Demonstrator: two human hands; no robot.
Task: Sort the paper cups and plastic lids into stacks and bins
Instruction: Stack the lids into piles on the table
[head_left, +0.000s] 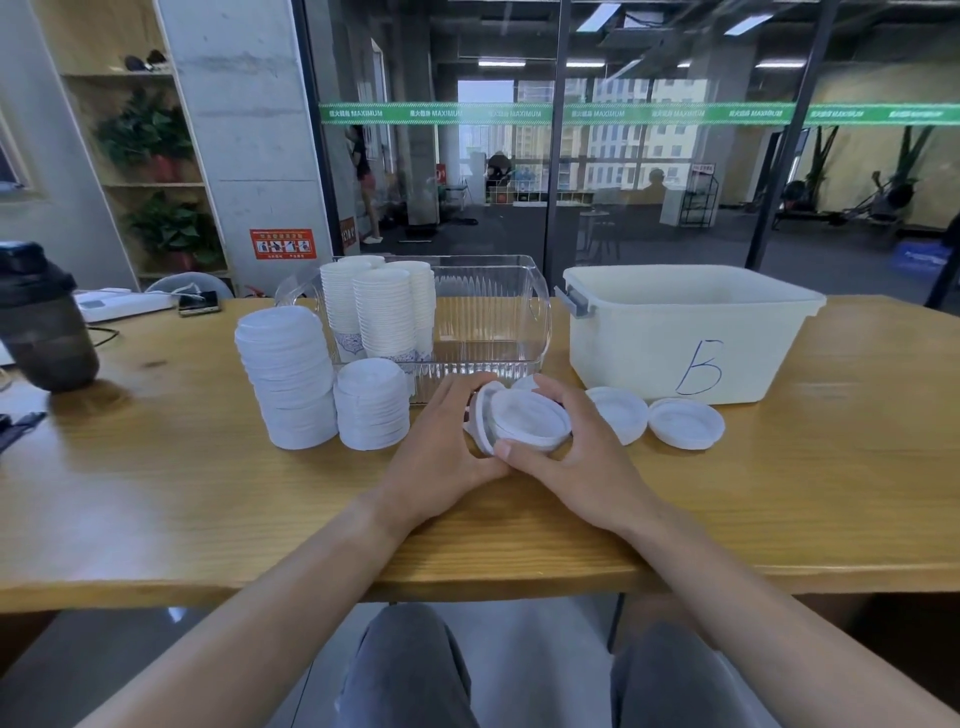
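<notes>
Both hands meet at the table's middle around a small bunch of white plastic lids (527, 418). My left hand (441, 441) curls round the bunch from the left and my right hand (576, 452) grips it from the right, thumb on the near rim. A tall lid stack (288, 376) and a shorter lid stack (371, 410) stand to the left. Two loose lids (621, 413) (685, 422) lie to the right. Stacked paper cups (382, 309) fill the left end of a clear bin (493, 332). A white bin marked B (685, 332) stands at the right.
A dark shaker bottle (44, 322) stands at the far left of the wooden table (156, 493), with a phone (198, 303) and a white power strip (124, 304) behind it. A glass wall runs behind the bins.
</notes>
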